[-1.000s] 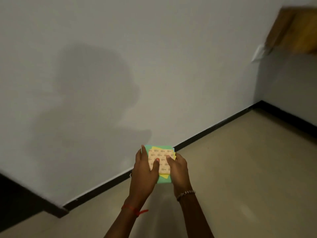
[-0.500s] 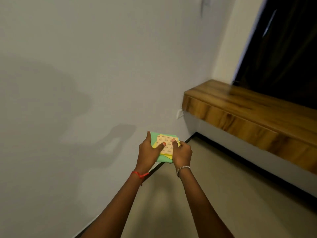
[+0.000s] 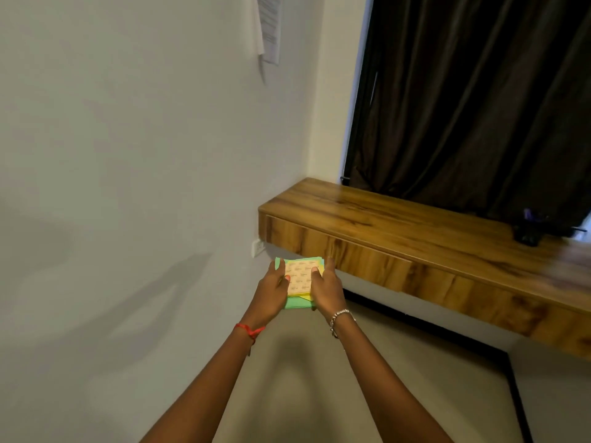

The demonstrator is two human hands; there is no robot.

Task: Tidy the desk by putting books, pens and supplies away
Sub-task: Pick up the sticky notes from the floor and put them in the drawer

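Head view: the left hand (image 3: 270, 290) and right hand (image 3: 326, 290) together grip a small stack of paper pads (image 3: 299, 278), thumbs pressed on the patterned top sheet and fingers curled round the sides, with yellow and green pads beneath. The stack is held in the air, resting on nothing, just before the left front corner of the wooden desk (image 3: 415, 225). A dark pen holder (image 3: 527, 230) stands toward the desk's right end near its back edge. A dark curtain (image 3: 479, 91) hangs behind, and printed sheets (image 3: 270, 27) hang on the wall.
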